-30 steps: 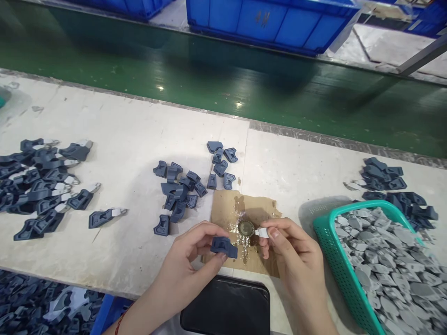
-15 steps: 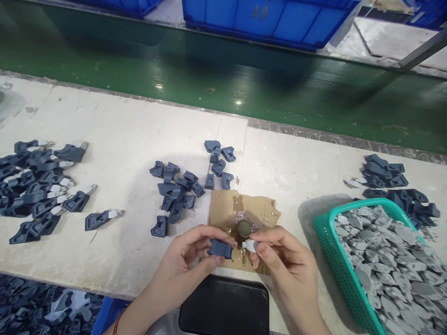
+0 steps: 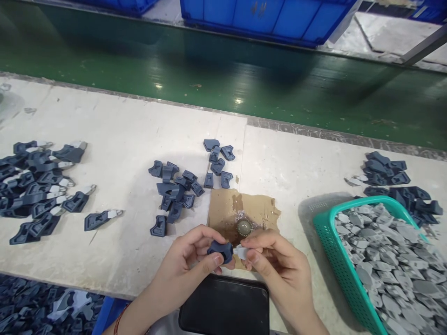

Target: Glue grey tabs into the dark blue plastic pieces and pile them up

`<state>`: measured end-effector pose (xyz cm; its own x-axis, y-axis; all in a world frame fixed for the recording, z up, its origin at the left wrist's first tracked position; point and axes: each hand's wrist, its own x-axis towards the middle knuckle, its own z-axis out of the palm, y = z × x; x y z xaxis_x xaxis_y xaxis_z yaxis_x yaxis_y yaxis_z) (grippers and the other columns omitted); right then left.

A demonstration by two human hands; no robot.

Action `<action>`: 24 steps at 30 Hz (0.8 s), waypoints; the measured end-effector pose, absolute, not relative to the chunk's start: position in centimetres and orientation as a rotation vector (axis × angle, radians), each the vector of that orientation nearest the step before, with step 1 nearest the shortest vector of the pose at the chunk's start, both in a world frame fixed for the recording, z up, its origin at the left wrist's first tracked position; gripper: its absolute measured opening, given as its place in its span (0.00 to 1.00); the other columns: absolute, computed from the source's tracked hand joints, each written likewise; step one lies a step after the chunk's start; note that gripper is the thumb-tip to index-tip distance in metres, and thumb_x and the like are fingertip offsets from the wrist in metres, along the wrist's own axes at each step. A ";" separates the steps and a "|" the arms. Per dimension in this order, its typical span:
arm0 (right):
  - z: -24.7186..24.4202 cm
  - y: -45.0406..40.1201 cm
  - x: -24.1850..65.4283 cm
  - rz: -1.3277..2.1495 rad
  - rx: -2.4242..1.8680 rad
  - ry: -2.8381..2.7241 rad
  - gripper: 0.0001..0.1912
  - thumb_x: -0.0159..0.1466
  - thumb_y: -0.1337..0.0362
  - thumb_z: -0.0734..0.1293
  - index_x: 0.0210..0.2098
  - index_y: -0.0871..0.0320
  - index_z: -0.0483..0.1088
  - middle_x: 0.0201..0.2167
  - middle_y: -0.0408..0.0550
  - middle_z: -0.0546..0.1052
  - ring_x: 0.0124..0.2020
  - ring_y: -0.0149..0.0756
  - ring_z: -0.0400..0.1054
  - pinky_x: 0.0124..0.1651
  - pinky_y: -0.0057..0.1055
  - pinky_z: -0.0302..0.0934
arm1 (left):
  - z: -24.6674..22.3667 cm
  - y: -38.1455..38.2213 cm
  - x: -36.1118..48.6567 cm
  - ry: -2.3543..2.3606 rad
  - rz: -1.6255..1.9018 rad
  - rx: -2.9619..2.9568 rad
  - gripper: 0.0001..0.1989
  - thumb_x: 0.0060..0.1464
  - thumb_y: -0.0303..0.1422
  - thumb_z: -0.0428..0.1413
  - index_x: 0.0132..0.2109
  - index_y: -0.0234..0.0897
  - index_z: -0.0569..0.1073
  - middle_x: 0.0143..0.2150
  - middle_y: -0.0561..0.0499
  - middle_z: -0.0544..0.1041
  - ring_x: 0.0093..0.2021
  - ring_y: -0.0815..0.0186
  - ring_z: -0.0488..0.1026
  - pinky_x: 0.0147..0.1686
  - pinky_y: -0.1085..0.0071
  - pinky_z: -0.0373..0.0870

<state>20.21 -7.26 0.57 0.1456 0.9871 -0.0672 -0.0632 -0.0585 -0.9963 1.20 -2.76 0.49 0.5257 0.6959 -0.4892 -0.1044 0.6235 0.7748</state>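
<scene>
Between the thumb and fingers of my left hand [image 3: 190, 258] is a dark blue plastic part [image 3: 220, 251], its narrow end pointing right. My right hand [image 3: 281, 260] pinches a light grey plastic piece [image 3: 240, 252]. The tip of the grey piece meets the right end of the blue part; how deep it sits I cannot tell. Just beyond my fingers, a small round cap [image 3: 244, 226] with liquid in it rests on a wet brown cardboard sheet [image 3: 263, 207]. Below my hands lies a black tray-like object [image 3: 225, 304].
A green basket [image 3: 323, 223] heaped with grey pieces stands at right, blue parts [image 3: 387, 170] behind it. Loose blue parts [image 3: 174, 190] lie left of centre; joined blue-and-grey pieces [image 3: 38, 181] are piled far left. A green conveyor belt [image 3: 209, 83] runs behind, blue crates [image 3: 265, 18] beyond.
My right hand has moved left, bringing the grey piece's tip against the blue part. The blue part has turned a little in my left hand.
</scene>
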 end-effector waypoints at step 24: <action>0.1 -7.1 20.5 1.252 -1.283 -1.157 0.04 0.69 0.65 0.71 0.36 0.52 0.76 0.33 0.42 0.81 0.34 0.28 0.77 0.36 0.18 0.69 | 0.6 -3.1 1.0 1.020 0.442 1.279 0.11 0.69 0.42 0.54 0.48 0.40 0.73 0.34 0.49 0.82 0.34 0.61 0.81 0.34 0.70 0.77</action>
<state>20.52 -7.15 0.13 0.0206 0.9964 -0.0824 0.0039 -0.0824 -0.9966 0.96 -3.11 0.55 0.5165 0.7691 -0.3764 0.2514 0.2839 0.9253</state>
